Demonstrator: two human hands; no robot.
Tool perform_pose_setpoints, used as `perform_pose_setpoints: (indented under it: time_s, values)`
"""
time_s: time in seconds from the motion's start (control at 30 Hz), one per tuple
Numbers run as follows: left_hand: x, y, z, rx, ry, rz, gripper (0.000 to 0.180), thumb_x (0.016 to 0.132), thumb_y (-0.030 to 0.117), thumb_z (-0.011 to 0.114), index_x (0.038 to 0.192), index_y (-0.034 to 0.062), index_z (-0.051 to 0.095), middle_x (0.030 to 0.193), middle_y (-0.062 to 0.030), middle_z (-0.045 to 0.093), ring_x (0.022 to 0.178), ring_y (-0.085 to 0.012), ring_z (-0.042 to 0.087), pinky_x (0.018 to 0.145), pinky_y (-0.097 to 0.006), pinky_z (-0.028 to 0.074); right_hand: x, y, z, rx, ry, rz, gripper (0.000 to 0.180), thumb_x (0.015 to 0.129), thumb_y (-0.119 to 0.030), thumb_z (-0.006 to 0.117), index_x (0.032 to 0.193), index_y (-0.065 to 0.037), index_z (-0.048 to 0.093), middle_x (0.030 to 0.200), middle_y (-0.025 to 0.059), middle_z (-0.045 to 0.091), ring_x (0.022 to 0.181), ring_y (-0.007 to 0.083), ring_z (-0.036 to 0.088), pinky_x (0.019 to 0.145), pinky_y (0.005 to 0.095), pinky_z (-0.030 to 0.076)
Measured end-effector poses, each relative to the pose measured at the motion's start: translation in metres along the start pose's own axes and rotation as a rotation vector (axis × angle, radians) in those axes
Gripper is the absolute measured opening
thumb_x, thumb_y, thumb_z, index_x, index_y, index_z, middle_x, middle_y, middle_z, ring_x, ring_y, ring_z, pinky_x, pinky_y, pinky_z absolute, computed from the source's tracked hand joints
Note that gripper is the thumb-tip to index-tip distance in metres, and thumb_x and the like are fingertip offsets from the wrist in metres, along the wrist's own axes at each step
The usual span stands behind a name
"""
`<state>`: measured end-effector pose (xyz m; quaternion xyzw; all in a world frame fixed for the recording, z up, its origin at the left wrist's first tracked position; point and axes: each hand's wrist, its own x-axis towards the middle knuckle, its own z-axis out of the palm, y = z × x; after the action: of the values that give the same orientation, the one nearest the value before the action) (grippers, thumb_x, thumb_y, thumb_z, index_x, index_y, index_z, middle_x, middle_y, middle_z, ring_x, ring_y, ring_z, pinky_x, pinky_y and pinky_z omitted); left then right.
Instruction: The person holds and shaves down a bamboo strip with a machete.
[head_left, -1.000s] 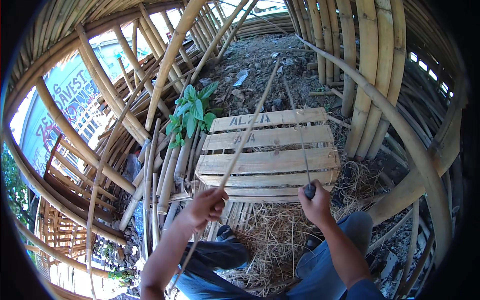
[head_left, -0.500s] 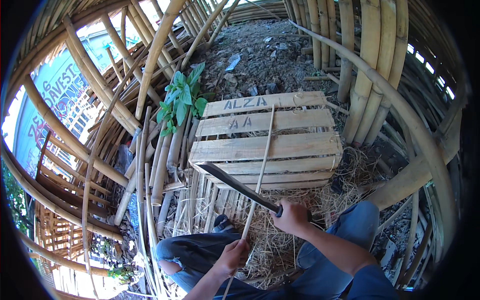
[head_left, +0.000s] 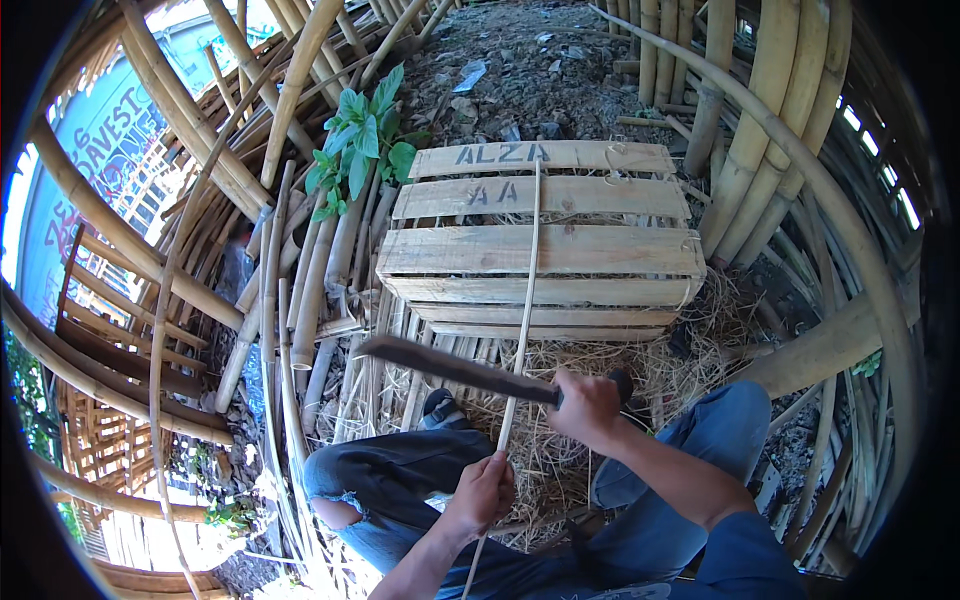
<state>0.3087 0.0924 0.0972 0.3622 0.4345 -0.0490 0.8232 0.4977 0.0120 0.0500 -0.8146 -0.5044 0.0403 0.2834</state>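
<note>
My left hand [head_left: 483, 493] grips a thin bamboo strip [head_left: 524, 300] near its lower end. The strip runs upward from my lap and lies across the top of a wooden slat crate [head_left: 545, 250]. My right hand [head_left: 587, 407] holds the handle of a long dark machete [head_left: 455, 366]. Its blade points left and lies against the strip just above my left hand. Both knees in blue jeans frame the hands from below.
Thick bamboo poles [head_left: 300, 270] lie stacked at the left of the crate and curve overhead at the right [head_left: 800, 170]. Dry straw [head_left: 560, 460] covers the ground under the crate. A green leafy plant [head_left: 360, 140] grows behind the poles. Bare littered soil [head_left: 540, 70] lies beyond.
The strip has been drawn toward me and now stands nearly straight over the crate. My left hand slid down it. My right hand brought the machete blade across to it.
</note>
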Motion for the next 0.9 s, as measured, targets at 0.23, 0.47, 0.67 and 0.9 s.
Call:
perform_pose_setpoints:
  time_s: [0.23,0.47,0.67,0.9]
  values:
    - [0.003,0.003,0.002,-0.032,0.016,-0.017,0.037,0.1,0.038,0.036,0.075,0.011,0.042,0.05,0.0033,0.028,0.038,-0.0074,0.023,0.035,-0.024,0.016,-0.021,-0.016,0.001,-0.003,-0.076,0.021,0.028,0.056,-0.019,0.071,0.074,-0.008,0.054,0.055,0.0118,0.058,0.052,0.032,0.062,0.051,0.0432,0.05]
    - [0.003,0.001,0.007,-0.012,0.008,-0.018,0.039,0.1,0.039,0.035,0.073,0.0111,0.041,0.051,0.0036,0.027,0.039,-0.0078,0.024,0.036,-0.024,0.017,-0.014,-0.008,-0.006,-0.034,-0.009,-0.026,0.028,0.056,-0.019,0.071,0.071,-0.007,0.052,0.056,0.01,0.057,0.052,0.0292,0.062,0.048,0.0397,0.049]
    - [-0.006,-0.005,0.013,-0.033,0.006,-0.037,0.039,0.1,0.038,0.036,0.073,0.0102,0.042,0.053,0.0041,0.027,0.039,-0.0071,0.024,0.036,-0.024,0.018,-0.014,-0.011,-0.012,-0.014,-0.028,-0.071,0.027,0.055,-0.017,0.071,0.071,-0.007,0.052,0.056,0.0095,0.057,0.052,0.0283,0.062,0.049,0.0392,0.049]
    - [-0.005,-0.005,0.01,-0.019,0.007,-0.05,0.039,0.1,0.037,0.036,0.073,0.01,0.042,0.051,0.0022,0.028,0.038,-0.0089,0.026,0.035,-0.025,0.02,-0.018,-0.004,-0.005,-0.009,-0.026,0.062,0.027,0.057,-0.019,0.072,0.073,-0.008,0.053,0.056,0.0103,0.058,0.053,0.0288,0.063,0.051,0.0417,0.05]
